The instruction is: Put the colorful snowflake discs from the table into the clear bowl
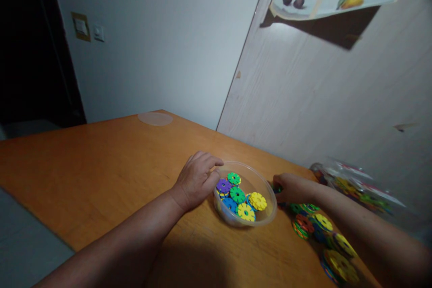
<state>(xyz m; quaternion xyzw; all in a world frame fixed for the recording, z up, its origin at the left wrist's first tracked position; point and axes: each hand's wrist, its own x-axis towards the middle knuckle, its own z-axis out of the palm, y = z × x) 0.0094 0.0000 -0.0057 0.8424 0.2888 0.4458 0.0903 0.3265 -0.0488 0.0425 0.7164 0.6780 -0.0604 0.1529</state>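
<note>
Discs point(237, 195) in green, purple, blue and yellow lie in a see-through bowl point(258, 181) at the lower centre of the frame, on the worktop point(101, 175). At the bowl's left rim is the left hand point(199, 177), its thumb and fingers set about the edge, probably to keep the light bowl from sliding; how firmly it presses, I cannot tell. More loose discs point(304, 223) spread toward the lower right, seemingly kept on that side for the right hand point(292, 187) to reach easily. A flat round lid point(155, 119) sits well apart, left of centre, likely out of the way. The two hands are apart, with the bowlful between them. The right one curls low, just beside the bowl's right side, over something dark and green; whether it grips this is too dim to tell.
</note>
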